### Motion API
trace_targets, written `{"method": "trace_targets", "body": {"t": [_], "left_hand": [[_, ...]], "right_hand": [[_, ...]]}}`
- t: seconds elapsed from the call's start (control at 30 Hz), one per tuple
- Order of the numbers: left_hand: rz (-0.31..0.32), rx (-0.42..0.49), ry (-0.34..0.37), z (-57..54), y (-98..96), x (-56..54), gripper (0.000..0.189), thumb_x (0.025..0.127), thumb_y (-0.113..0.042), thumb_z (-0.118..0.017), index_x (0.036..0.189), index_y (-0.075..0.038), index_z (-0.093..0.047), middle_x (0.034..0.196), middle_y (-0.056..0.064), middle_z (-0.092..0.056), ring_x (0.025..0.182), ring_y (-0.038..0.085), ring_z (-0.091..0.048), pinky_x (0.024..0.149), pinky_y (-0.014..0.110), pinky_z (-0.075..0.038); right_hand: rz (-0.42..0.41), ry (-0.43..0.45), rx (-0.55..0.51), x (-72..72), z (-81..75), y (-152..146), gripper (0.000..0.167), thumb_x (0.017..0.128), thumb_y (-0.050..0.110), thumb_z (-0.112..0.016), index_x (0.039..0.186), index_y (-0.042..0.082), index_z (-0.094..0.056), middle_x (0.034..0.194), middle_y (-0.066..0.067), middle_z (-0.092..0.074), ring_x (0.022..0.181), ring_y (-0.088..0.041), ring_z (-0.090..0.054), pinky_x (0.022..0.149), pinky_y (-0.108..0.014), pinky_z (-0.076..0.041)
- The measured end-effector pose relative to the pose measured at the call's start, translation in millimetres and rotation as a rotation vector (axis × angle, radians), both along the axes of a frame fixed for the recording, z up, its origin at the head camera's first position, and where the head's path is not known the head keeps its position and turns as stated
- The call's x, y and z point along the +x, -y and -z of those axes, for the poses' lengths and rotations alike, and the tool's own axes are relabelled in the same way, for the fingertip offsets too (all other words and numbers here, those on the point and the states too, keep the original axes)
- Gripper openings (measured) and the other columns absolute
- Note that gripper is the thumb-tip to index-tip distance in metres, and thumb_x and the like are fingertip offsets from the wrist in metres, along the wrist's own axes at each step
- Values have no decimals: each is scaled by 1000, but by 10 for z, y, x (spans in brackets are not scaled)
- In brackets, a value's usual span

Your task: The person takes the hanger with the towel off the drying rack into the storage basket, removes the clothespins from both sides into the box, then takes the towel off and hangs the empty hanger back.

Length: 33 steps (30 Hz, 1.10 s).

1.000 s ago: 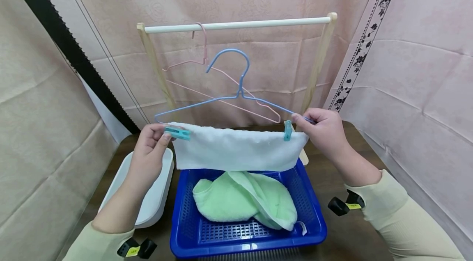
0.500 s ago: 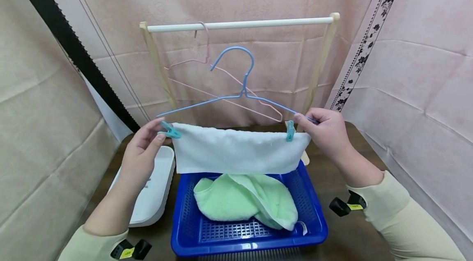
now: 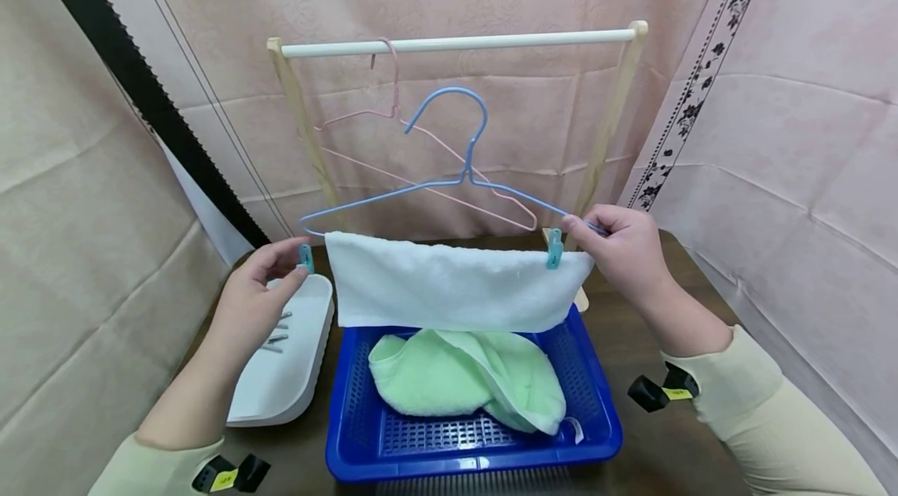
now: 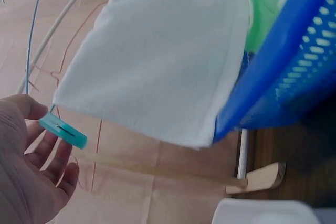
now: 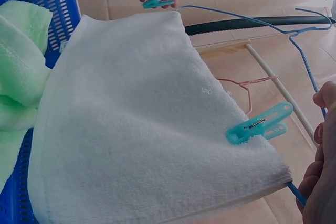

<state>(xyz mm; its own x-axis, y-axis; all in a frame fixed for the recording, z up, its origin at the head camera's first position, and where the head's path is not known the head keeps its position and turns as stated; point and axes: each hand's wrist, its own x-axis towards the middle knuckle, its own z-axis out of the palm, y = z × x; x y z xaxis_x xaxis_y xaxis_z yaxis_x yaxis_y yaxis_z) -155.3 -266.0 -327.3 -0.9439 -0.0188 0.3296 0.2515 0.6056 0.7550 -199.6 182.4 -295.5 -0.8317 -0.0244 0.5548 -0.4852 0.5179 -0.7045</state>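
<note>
A white towel (image 3: 456, 285) hangs folded over the lower bar of a blue hanger (image 3: 468, 161). My right hand (image 3: 620, 246) grips the hanger's right end. Near that end a teal clothespin (image 5: 257, 124) clamps the towel's top edge. My left hand (image 3: 263, 285) pinches a second teal clothespin (image 4: 64, 130) between thumb and fingers, just left of the towel's upper left corner and apart from the cloth. No clip sits on that left corner.
Below the towel stands a blue basket (image 3: 473, 469) with a green towel (image 3: 456, 379) inside. Left of it is a white tray (image 3: 281, 395) holding several thin pieces. Behind, a rack with a white rail (image 3: 505, 42) carries a pink hanger (image 3: 394, 83).
My left hand has drawn its clothespin leftward, off the towel's left corner, and turned it upright. The right hand still holds the hanger, which has shifted slightly right in view.
</note>
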Motion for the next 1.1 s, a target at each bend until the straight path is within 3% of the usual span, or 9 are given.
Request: {"method": "trace_targets", "body": {"t": [0.23,0.33,0.63,0.77,1.1], "left_hand": [[37,-207,112,45,156,-55,41,101,-24,-56,139,-10,-55,135,15,-54,122,35,-49,97,55,-43],[51,-313,181,79,220,-85,42,100,-22,-58,140,-9,-54,135,19,-54,124,40,-48,100,63,-40],[31,-583,326,210,352,-205,42,93,-22,-64,133,-8,-61,135,25,-54,112,41,-56,89,61,-49],[37,-685,345,313,421,-243,39,89,-21,-68,126,-8,-66,124,22,-62,101,36,-61,80,56,-52],[66,-868,388,569,524,-309,32,84,-14,-76,114,-6,-72,111,18,-67,97,36,-64,82,60,-49]], "right_hand": [[1,-12,-5,-18,23,-4,36,90,22,-75,60,7,-60,52,3,-42,51,-14,-37,40,-26,-29],[8,-16,-2,-28,39,-12,36,89,20,-75,60,8,-60,52,4,-42,51,-14,-37,41,-25,-29],[38,-24,16,-18,46,-52,35,88,20,-76,60,7,-60,51,6,-41,50,-13,-36,40,-25,-28],[36,-22,14,-21,63,-64,34,88,19,-76,60,8,-60,51,6,-41,50,-12,-36,40,-25,-28],[31,-18,8,-4,72,-77,32,89,20,-76,62,8,-63,52,4,-42,51,-14,-38,40,-26,-29]]}}
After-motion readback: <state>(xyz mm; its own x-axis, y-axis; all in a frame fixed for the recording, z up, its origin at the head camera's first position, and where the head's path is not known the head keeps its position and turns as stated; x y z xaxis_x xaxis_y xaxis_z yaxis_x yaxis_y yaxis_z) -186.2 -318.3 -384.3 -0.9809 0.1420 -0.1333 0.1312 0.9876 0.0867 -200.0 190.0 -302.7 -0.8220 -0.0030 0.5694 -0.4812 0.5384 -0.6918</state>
